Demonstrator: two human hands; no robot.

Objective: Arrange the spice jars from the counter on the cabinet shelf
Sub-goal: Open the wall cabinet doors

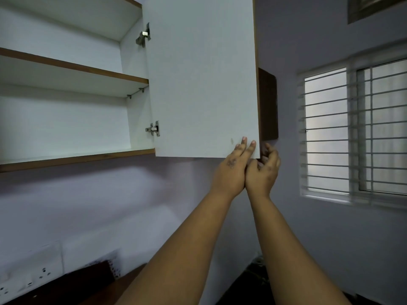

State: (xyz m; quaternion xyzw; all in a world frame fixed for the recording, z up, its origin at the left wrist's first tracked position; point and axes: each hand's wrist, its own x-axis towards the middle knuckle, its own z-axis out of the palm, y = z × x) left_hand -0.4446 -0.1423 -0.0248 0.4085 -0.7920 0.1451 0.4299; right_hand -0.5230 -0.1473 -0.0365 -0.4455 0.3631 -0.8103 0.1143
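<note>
Left hand point(233, 166) flat on open cabinet door point(202, 73) lower right corner, right hand point(265, 170) grip curled round door edge, shelves point(72, 67) upper left

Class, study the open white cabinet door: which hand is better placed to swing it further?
The right hand, probably: its fingers curl round the free edge of the white cabinet door at the lower corner, while the left hand only lies flat on the inner face.

Two bare forearms are seen, with no sleeves, watch or rings worn; a small rough mark is shown on the back of the left hand point(231, 170), and the right hand point(264, 172) is unadorned
</note>
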